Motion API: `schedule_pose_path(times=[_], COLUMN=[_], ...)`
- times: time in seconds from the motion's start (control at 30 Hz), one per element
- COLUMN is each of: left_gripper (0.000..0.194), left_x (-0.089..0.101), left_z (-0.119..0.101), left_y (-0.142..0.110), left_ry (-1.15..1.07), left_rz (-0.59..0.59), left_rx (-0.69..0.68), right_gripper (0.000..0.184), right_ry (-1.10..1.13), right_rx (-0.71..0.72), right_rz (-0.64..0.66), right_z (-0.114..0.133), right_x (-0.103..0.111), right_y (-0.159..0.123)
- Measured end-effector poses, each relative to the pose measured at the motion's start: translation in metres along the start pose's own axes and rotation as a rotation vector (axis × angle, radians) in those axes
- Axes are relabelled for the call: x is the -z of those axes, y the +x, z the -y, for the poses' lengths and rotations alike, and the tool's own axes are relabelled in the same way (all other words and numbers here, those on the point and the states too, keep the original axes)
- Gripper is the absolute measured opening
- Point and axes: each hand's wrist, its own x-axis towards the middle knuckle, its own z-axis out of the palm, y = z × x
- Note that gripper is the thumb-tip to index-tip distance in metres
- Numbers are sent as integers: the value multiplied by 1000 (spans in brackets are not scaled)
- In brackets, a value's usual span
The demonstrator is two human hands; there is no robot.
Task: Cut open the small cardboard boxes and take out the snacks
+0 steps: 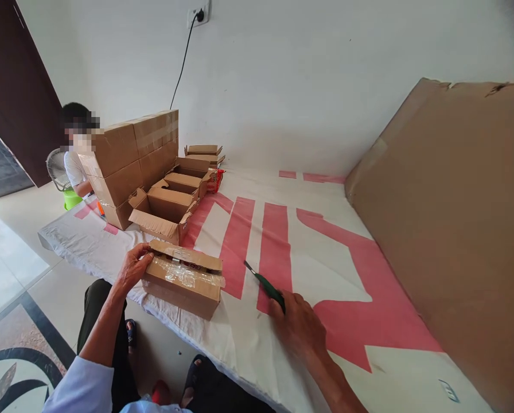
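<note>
In front of me, near the table's front edge, lies a small cardboard box [182, 289] with clear tape over its top. Its top flaps are parted along a slit, and something dark and red shows inside, too little to name. My left hand [132, 267] grips the box's left end, fingers over the flap and thumb at the corner. To the right of the box, my right hand [298, 321] is wrapped round the green handle of a knife [269, 288]. Its short blade points up and left, apart from the box.
Open cardboard boxes [164, 209] stand in a row behind, beside a stacked wall of taped boxes [123, 155]. A red packet [215, 180] lies by them. A large cardboard sheet [450, 229] leans at right. Another person [74, 166] sits at far left. A red-and-white cloth [330, 264] covers the table.
</note>
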Motion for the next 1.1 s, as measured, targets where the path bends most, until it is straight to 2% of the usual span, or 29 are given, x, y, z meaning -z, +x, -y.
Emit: schedule_pose_path(times=[0.2, 0.3, 0.4, 0.53, 0.63, 0.77, 0.87, 0.93, 1.03, 1.1], left_gripper=[45, 40, 36, 32, 27, 20, 15, 10, 6, 16], left_x=[-10, -14, -14, -6, 3, 5, -4, -13, -28, -35], left_z=[-2, -4, -4, -4, -8, -22, -35, -43, -51, -56], left_y=[-3, -5, -6, -4, -2, -4, -3, 2, 16, 28], left_ry=[16, 65, 100, 154, 231, 435, 661, 768, 771, 705], left_rz=[13, 39, 71, 121, 182, 188, 171, 207, 272, 302], left_rx=[-72, -118, -160, -180, -205, -360, -491, -580, -679, -699], right_gripper=[50, 50, 52, 52, 48, 44, 45, 47, 49, 49], right_ry=[618, 823, 915, 883, 814, 734, 672, 633, 620, 626], right_rx=[-184, -167, -85, -18, -3, 2, -74, -142, -191, -205], right_rz=[70, 91, 183, 319, 315, 203, 106, 99, 104, 60], right_z=[39, 65, 85, 99, 101, 91, 77, 65, 50, 46], right_x=[35, 56, 75, 92, 100, 103, 98, 92, 83, 79], right_y=[4, 6, 8, 10, 10, 8, 3, -1, -7, -12])
